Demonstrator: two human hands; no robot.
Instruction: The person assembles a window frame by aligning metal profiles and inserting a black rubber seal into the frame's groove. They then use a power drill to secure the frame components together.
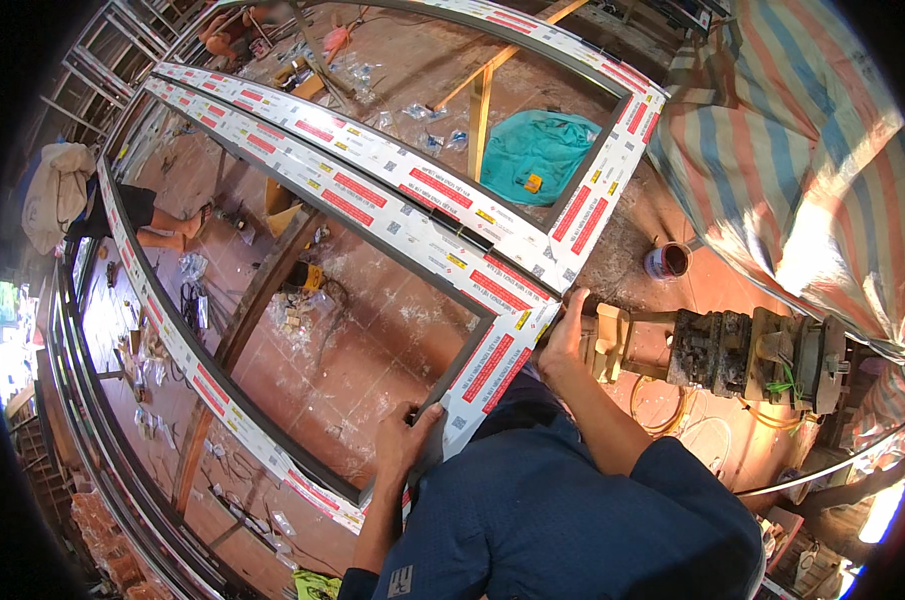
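Note:
Two long metal door panels, covered in white protective film with red and yellow labels, lie side by side in front of me, joined by a dark hinge (pixel 461 231). My left hand (pixel 405 437) is closed round the inner edge of the near end rail of the nearer door panel (pixel 348 205). At that panel's right corner, my right hand (pixel 565 345) grips the outer edge, its fingertips partly hidden. The farther door panel (pixel 573 215) reaches away along the other side of the hinge. My body is close against the near end rail.
Wooden bars (pixel 258 290) pass beneath the panels. A teal sheet (pixel 535 150) lies on the tiled floor under the farther panel. To the right are a paint can (pixel 667 261), a dark machine (pixel 718 350) and a striped tarp (pixel 783 150). Another person's leg (pixel 173 228) shows at left.

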